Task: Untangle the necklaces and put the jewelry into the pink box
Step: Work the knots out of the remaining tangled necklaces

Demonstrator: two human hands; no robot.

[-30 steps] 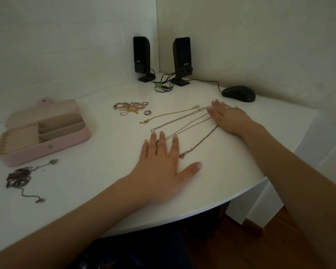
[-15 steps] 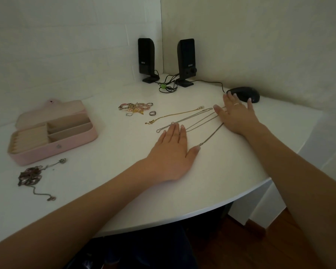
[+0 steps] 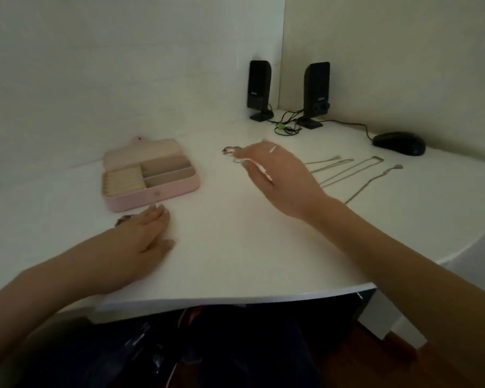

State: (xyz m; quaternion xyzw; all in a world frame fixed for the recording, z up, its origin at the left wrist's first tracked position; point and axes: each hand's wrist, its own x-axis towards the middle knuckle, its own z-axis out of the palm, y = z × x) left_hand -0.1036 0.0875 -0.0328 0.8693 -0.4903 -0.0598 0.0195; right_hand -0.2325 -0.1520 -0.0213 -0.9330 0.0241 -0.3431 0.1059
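Head view: necklaces [image 3: 347, 170] now released, straightened on worktop [image 3: 235, 247]. Right hand [image 3: 275, 175] relaxed, shifted to ring pile [image 3: 231, 150]; left hand [image 3: 144, 233] flat beside pink box [image 3: 151, 196]. Boxing next.

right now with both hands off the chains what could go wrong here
1. The right hand is blurred over the small pile of rings; a quick sweep could scatter them across the white table.
2. The left hand partly covers the dark tangled necklace, so dragging it may tighten the knot.
3. The straightened chains lie near the right forearm, which might snag them again.
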